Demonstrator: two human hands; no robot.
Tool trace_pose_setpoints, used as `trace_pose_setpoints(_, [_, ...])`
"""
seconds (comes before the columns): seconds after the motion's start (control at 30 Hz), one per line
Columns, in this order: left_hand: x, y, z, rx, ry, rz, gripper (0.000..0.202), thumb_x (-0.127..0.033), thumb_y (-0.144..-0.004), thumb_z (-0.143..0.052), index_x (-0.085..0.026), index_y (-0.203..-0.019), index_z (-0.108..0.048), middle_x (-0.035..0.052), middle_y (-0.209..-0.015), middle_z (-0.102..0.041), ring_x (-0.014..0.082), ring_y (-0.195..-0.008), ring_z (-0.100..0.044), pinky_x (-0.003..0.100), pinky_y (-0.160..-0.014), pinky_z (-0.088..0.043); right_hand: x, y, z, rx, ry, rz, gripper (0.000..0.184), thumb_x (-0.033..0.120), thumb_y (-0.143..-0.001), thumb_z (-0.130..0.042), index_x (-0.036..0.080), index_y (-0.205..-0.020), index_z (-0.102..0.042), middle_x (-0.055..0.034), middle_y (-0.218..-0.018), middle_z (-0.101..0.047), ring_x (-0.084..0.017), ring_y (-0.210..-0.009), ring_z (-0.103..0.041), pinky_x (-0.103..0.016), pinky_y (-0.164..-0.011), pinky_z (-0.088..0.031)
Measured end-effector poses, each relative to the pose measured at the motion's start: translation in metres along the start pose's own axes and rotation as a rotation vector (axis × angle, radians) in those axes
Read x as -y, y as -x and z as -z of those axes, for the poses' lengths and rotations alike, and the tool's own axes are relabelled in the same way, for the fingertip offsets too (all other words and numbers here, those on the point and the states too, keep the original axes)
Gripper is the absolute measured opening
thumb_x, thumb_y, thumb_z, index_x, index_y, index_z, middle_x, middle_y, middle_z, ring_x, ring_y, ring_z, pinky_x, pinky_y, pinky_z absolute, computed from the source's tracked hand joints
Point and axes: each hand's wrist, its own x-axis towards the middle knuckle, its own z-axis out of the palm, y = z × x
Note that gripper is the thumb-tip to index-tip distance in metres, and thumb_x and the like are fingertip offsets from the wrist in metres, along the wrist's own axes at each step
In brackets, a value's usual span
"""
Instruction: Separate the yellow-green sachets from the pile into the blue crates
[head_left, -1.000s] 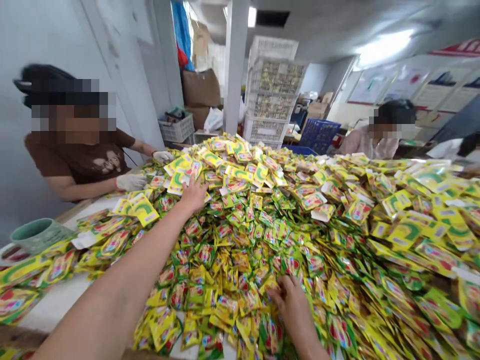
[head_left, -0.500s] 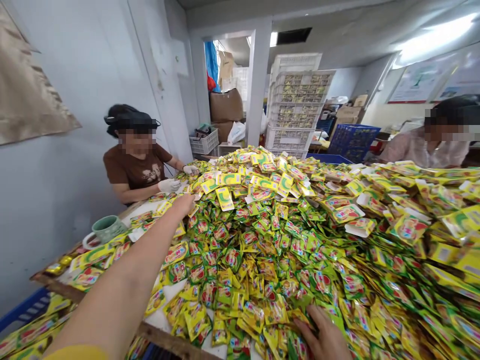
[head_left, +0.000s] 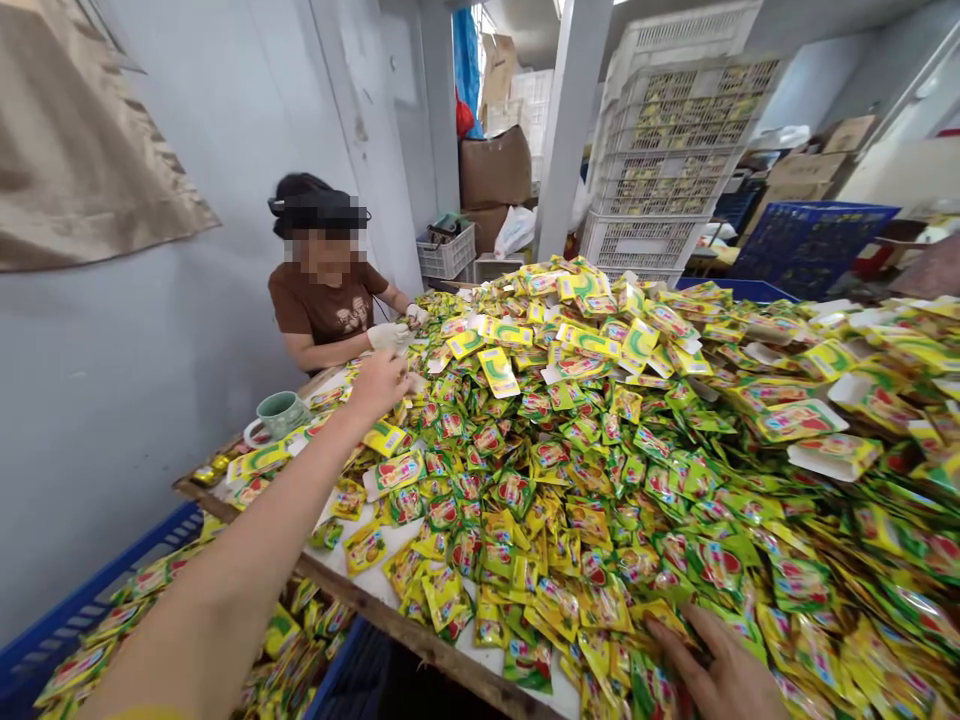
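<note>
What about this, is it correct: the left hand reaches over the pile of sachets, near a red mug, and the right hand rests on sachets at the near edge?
Only the colour is wrong: in the head view the mug is green. The left hand reaches over the pile of sachets near it, and the right hand rests on sachets at the near edge.

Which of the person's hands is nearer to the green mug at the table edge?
Left. The left hand is out over the packets just beside the green mug; the right hand rests on packets at the near edge, far from it.
</note>
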Motion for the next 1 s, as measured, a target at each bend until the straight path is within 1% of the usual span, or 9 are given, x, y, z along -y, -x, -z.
trace_pose_setpoints(0.07, [-0.037, 0.025, -0.003, 0.008, 0.196, -0.017, 0.023, -0.036, -0.088, -0.05, -0.017, -0.08, -0.06, 0.0059, -0.085, -0.061, 0.0203, -0.084, -0.058, 0.03, -0.073, -0.045, 0.025, -0.002, 0.014, -0.006, -0.062, -0.094, 0.043, 0.064, -0.07, -0.062, 0.022, -0.066, -0.058, -0.0016, -0.06, -0.06, -0.02, -0.053, -0.058, -0.028, -0.049, -0.045])
trace_pose_setpoints(0.17, [-0.118, 0.087, -0.035, 0.133, 0.752, 0.012, 0.019, -0.036, -0.08, -0.06, -0.018, -0.073, -0.056, -0.0018, -0.067, -0.057, 0.0139, -0.065, -0.055, 0.023, -0.059, -0.041, 0.081, -0.009, 0.034, -0.037, -0.341, -0.209, 0.037, 0.055, -0.076, -0.065, 0.019, -0.071, -0.057, 0.0013, -0.061, -0.056, -0.014, -0.054, -0.052, -0.024, -0.049, -0.041])
trace_pose_setpoints(0.27, [-0.198, 0.151, -0.069, 0.283, 1.045, 0.136, 0.018, -0.032, -0.075, -0.064, -0.018, -0.068, -0.056, -0.0044, -0.06, -0.054, 0.0109, -0.056, -0.048, 0.021, -0.054, -0.036, 0.127, -0.018, 0.037, -0.043, -0.522, -0.113, 0.027, 0.045, -0.082, -0.065, 0.019, -0.077, -0.059, 0.0007, -0.069, -0.057, -0.014, -0.064, -0.053, -0.024, -0.059, -0.044])
trace_pose_setpoints(0.33, [-0.229, 0.179, -0.081, 0.323, 1.084, 0.183, 0.02, -0.033, -0.075, -0.064, -0.017, -0.063, -0.057, -0.0048, -0.055, -0.049, 0.0101, -0.052, -0.043, 0.022, -0.052, -0.032, 0.14, -0.021, 0.03, 0.031, -0.543, 0.02, 0.021, 0.04, -0.086, -0.061, 0.019, -0.082, -0.062, -0.0013, -0.077, -0.06, -0.016, -0.073, -0.054, -0.026, -0.068, -0.045])
trace_pose_setpoints(0.43, [-0.237, 0.192, -0.082, 0.375, 1.122, 0.14, 0.023, -0.033, -0.08, -0.059, -0.017, -0.065, -0.063, -0.0028, -0.056, -0.05, 0.0114, -0.055, -0.044, 0.023, -0.053, -0.031, 0.133, -0.021, 0.02, 0.091, -0.525, 0.097, 0.019, 0.037, -0.089, -0.059, 0.019, -0.092, -0.066, -0.0039, -0.086, -0.063, -0.018, -0.081, -0.056, -0.029, -0.075, -0.045])
trace_pose_setpoints(0.57, [-0.217, 0.188, -0.074, 0.548, 1.248, -0.021, 0.024, -0.036, -0.083, -0.06, -0.017, -0.095, -0.07, 0.002, -0.082, -0.067, 0.017, -0.074, -0.056, 0.025, -0.067, -0.04, 0.122, -0.02, 0.016, 0.118, -0.503, 0.095, 0.02, 0.038, -0.087, -0.061, 0.019, -0.092, -0.066, -0.0042, -0.087, -0.064, -0.018, -0.082, -0.057, -0.029, -0.075, -0.045])
trace_pose_setpoints(0.7, [-0.213, 0.187, -0.075, 0.513, 1.24, 0.082, 0.027, -0.027, -0.073, -0.071, -0.017, -0.098, -0.066, 0.0018, -0.085, -0.067, 0.0186, -0.08, -0.058, 0.026, -0.073, -0.043, 0.136, -0.021, 0.022, 0.101, -0.612, 0.035, 0.019, 0.036, -0.088, -0.06, 0.019, -0.097, -0.064, -0.0031, -0.088, -0.064, -0.017, -0.082, -0.057, -0.027, -0.073, -0.045])
trace_pose_setpoints(0.8, [-0.222, 0.192, -0.078, 0.543, 1.433, 0.117, 0.026, -0.029, -0.077, -0.068, -0.018, -0.101, -0.063, 0.0036, -0.092, -0.067, 0.0202, -0.088, -0.059, 0.028, -0.079, -0.045, 0.148, -0.019, 0.029, 0.05, -0.699, -0.014, 0.021, 0.035, -0.09, -0.058, 0.019, -0.104, -0.06, -0.0032, -0.092, -0.064, -0.017, -0.083, -0.057, -0.027, -0.074, -0.045])
trace_pose_setpoints(1.0, [-0.232, 0.216, -0.099, 0.593, 1.568, 0.108, 0.03, -0.026, -0.077, -0.069, -0.019, -0.106, -0.061, 0.0039, -0.103, -0.066, 0.0223, -0.1, -0.058, 0.031, -0.091, -0.043, 0.134, -0.007, 0.029, 0.274, -0.421, 0.181, 0.011, 0.027, -0.091, -0.054, 0.019, -0.09, -0.061, -0.0017, -0.083, -0.058, -0.015, -0.077, -0.054, -0.025, -0.069, -0.042])
